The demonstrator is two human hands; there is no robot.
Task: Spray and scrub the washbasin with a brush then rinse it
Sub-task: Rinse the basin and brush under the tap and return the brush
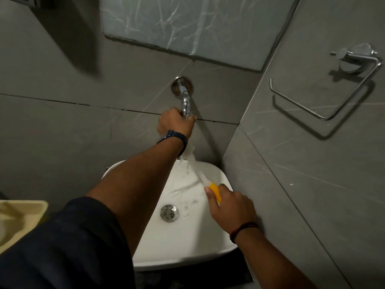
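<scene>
A white washbasin (187, 253) sits in the corner below me, its metal drain (169, 212) near the middle. Water runs into the bowl and pools beside the drain. My left hand (174, 123) is closed around the chrome tap (184, 97) that comes out of the back wall. My right hand (231, 207) grips a brush (214, 191) by its yellow handle. The brush's white head (193, 161) is blurred and reaches up to the basin's back rim, under the tap. My left forearm hides the left side of the basin.
Grey tiled walls close in at the back and right. A chrome paper holder (333, 90) hangs on the right wall. A mirror (187, 26) is above the tap. A cream plastic container (18, 217) stands at the lower left.
</scene>
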